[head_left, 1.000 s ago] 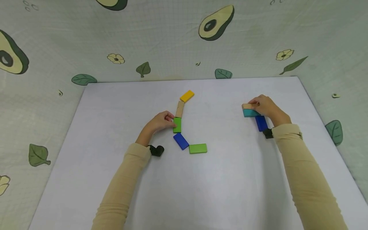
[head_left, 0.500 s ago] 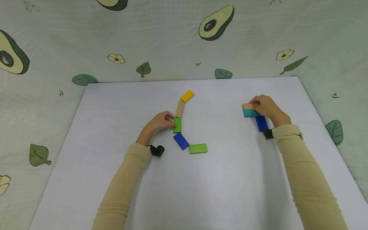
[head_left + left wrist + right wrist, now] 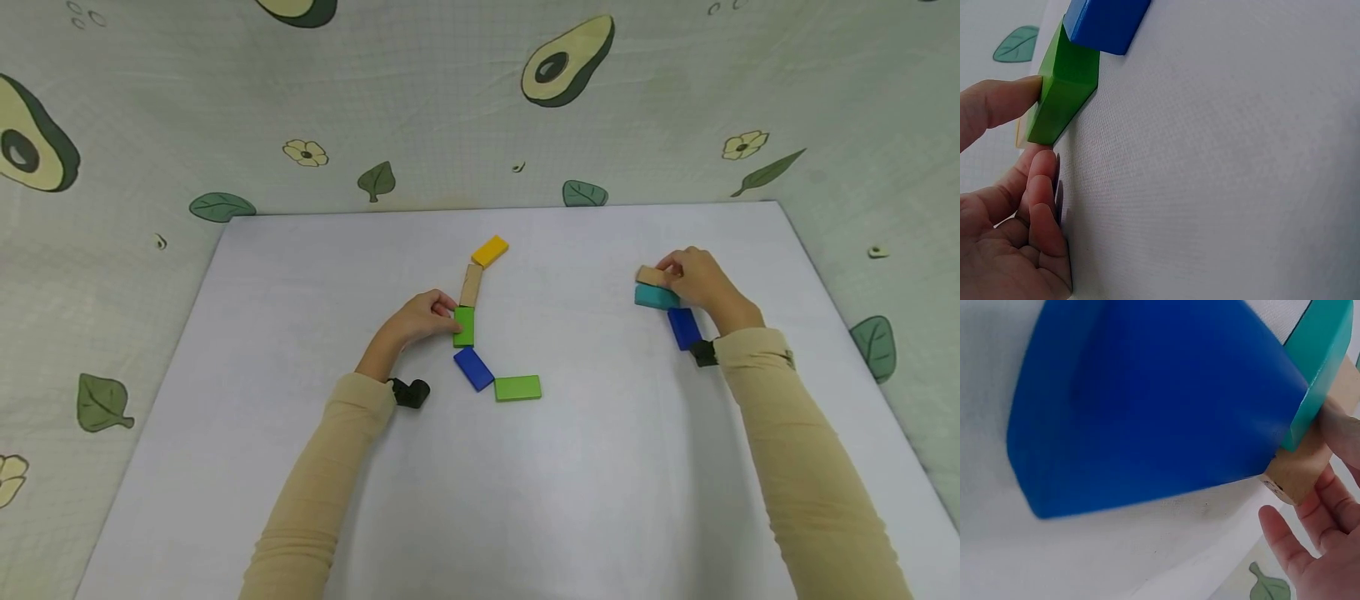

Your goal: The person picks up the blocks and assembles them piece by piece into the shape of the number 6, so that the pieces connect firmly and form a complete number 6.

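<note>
On the white table my left hand (image 3: pixel 420 317) pinches a green block (image 3: pixel 464 327) between thumb and fingers. In the left wrist view the thumb presses one side of this green block (image 3: pixel 1063 87), with fingertips at its near end. A plain wooden block (image 3: pixel 471 285) and a yellow block (image 3: pixel 491 250) continue beyond it; a blue block (image 3: pixel 473 368) and a light green block (image 3: pixel 517 388) lie nearer. Farther right, my right hand (image 3: pixel 701 279) grips a second plain wooden block (image 3: pixel 651 276), beside a teal block (image 3: pixel 657 297). Another blue block (image 3: pixel 1160 406) fills much of the right wrist view.
Black wrist devices (image 3: pixel 410 393) sit at both cuffs, the right one close to the right-hand blue block. Behind the table (image 3: pixel 585 475) hangs a pale cloth (image 3: pixel 450 100) printed with avocados and leaves. White tabletop lies between the two groups of blocks.
The right hand has moved slightly right, turning its wooden block. The teal block beside it has tilted, and the right-hand blue block has shifted a little nearer. The left hand stays on its green block.
</note>
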`<state>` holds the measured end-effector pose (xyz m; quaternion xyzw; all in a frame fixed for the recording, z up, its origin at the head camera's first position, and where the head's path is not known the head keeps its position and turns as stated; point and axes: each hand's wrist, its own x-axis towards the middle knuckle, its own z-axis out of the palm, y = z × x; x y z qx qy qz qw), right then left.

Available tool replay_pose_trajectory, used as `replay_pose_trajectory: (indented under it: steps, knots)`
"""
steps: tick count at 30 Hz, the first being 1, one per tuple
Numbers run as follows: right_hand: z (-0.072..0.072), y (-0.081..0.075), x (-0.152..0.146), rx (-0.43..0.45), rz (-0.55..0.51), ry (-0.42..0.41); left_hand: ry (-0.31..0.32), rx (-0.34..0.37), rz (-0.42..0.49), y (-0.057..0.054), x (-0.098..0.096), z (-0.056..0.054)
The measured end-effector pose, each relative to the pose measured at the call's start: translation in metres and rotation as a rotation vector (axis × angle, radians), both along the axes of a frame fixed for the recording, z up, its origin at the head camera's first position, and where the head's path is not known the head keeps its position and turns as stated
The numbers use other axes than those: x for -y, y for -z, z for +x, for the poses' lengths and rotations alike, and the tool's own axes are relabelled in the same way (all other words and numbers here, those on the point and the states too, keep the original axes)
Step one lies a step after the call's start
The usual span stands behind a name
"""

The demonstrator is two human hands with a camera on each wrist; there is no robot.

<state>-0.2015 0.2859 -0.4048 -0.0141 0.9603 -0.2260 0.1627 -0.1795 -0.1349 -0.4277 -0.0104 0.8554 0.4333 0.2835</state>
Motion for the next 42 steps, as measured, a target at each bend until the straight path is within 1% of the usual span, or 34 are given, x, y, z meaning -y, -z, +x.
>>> replay_pose_trajectory:
  steps: [4, 7, 13, 16, 22, 27, 34, 39, 42]
  knots:
    - [0.002, -0.002, -0.001, -0.006, -0.013, 0.003, -0.001, 0.001, -0.003, 0.0, 0.0, 0.0]
    - [0.005, -0.007, 0.0, -0.013, -0.014, 0.003, 0.0, 0.004, -0.003, 0.001, -0.001, 0.0]
    - [0.01, -0.018, 0.005, -0.103, -0.038, 0.001, 0.004, 0.0, -0.013, 0.002, 0.0, -0.001]
    - [0.016, -0.025, 0.011, -0.116, -0.062, 0.003, 0.006, -0.003, -0.02, 0.002, 0.0, -0.001]
    - [0.034, -0.038, 0.027, -0.136, -0.122, 0.019, 0.005, -0.003, -0.013, 0.001, 0.0, 0.0]
    - [0.054, -0.042, 0.04, -0.174, -0.163, 0.018, 0.003, -0.004, -0.005, -0.001, 0.0, 0.0]
    - [0.083, -0.04, 0.06, -0.145, -0.235, 0.023, 0.003, -0.005, -0.005, 0.0, -0.001, -0.001]
    - [0.098, -0.035, 0.072, -0.131, -0.268, 0.031, 0.008, -0.008, -0.003, 0.0, 0.0, -0.001]
    - [0.105, -0.032, 0.078, -0.104, -0.287, 0.049, 0.009, -0.007, -0.002, 0.0, 0.0, -0.001]
